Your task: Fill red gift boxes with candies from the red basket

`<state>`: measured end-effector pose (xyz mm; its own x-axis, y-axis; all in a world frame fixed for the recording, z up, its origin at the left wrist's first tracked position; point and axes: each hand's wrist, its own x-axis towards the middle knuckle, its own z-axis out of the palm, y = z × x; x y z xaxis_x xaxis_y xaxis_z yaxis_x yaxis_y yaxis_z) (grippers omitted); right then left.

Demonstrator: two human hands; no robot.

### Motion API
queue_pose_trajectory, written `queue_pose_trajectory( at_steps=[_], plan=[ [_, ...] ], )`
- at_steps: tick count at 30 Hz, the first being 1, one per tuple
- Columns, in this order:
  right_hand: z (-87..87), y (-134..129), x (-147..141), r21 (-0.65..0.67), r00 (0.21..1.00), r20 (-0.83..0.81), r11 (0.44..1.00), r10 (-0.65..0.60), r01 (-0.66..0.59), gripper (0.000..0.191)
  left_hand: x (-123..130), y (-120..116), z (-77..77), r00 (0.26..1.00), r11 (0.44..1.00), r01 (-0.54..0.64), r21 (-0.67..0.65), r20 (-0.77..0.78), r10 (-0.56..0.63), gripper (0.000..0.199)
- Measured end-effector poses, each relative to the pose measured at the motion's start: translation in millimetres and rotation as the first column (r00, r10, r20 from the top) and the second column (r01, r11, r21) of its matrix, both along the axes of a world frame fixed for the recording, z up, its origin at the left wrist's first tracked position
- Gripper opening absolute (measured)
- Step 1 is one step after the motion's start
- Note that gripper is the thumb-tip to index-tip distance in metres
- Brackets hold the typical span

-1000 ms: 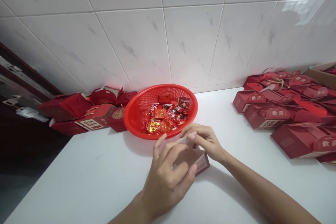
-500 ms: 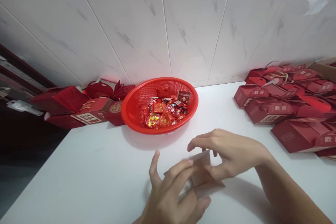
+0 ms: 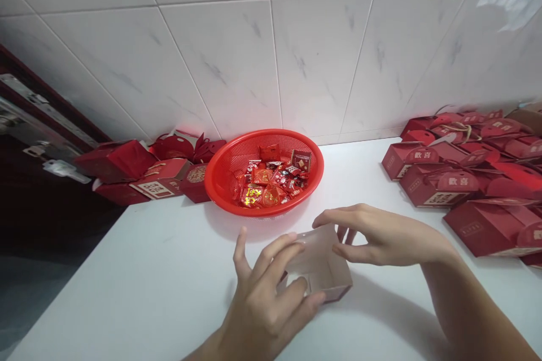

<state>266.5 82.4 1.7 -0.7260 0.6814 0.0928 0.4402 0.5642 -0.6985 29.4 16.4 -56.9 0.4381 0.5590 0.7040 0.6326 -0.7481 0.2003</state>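
A small paper box [image 3: 324,262] stands on the white table with its pale inside facing up and a dark red outer wall low at the front. My left hand [image 3: 271,293] grips its left side, some fingers reaching over the edge into it and the index finger raised. At the far right corner, my right hand [image 3: 376,234] pinches the right wall between thumb and fingers. Just behind the box sits a red plastic basket [image 3: 212,192] with red wrapped candies [image 3: 271,183] in it.
Folded red gift boxes [image 3: 440,183] are crowded along the right of the table [image 3: 148,282]. More red boxes [image 3: 163,177] are stacked at the back left. A tiled wall [image 3: 220,56] rises behind. Keys [image 3: 65,170] hang at a dark door on the left.
The box's walls now stand up more and its inside opens wider. My right hand has moved slightly up around the right wall. The whole view has shifted a little.
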Motion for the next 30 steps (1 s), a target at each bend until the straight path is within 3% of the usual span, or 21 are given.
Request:
queue_pose_trajectory(
  at_steps=[3,7,10,17,20,22,25,28,30],
  plan=[
    [-4.3,4,-8,0.07,1.0,0.02,0.997,-0.02,0.019,0.026,-6,13,9.4,0.999,0.999,-0.014,-0.037,-0.045,0.013,0.033],
    [-10.7,10,-16,0.036,0.995,-0.101,0.999,0.009,-0.005,0.029,-14,26,10.5,0.996,1.0,-0.019,-0.004,-0.083,0.018,0.035],
    [-14.8,17,-19,-0.005,0.98,-0.2,1.0,0.003,-0.004,0.03,-18,34,11.0,0.996,1.0,-0.016,0.012,-0.092,0.017,0.026],
    [-29.3,58,-21,-0.035,0.906,-0.39,0.985,-0.167,0.167,0.019,-28,43,24.5,0.995,0.995,0.094,-0.041,0.015,-0.094,0.018],
    [-32.5,85,-24,-0.113,0.813,-0.522,0.966,-0.258,0.234,0.017,-37,50,35.0,0.99,0.99,0.134,-0.045,0.052,-0.132,0.017],
    [-31.9,103,-28,-0.182,0.708,-0.625,0.943,-0.33,0.28,0.015,-44,63,44.4,0.99,0.99,0.13,-0.058,0.068,-0.126,0.016],
    [-28.9,128,-39,-0.267,0.521,-0.735,0.892,-0.433,0.364,0.012,-53,97,57.7,0.996,0.972,0.084,-0.219,0.058,-0.072,0.017],
    [-27.0,151,-53,-0.362,0.41,-0.755,0.847,-0.511,0.389,0.012,-56,142,61.8,0.992,0.862,0.042,-0.505,-0.083,-0.097,0.024],
    [-27.9,164,-61,-0.411,0.385,-0.738,0.822,-0.554,0.394,0.014,-54,174,57.9,0.961,0.812,0.031,-0.582,-0.206,-0.184,0.024]
  ],
)
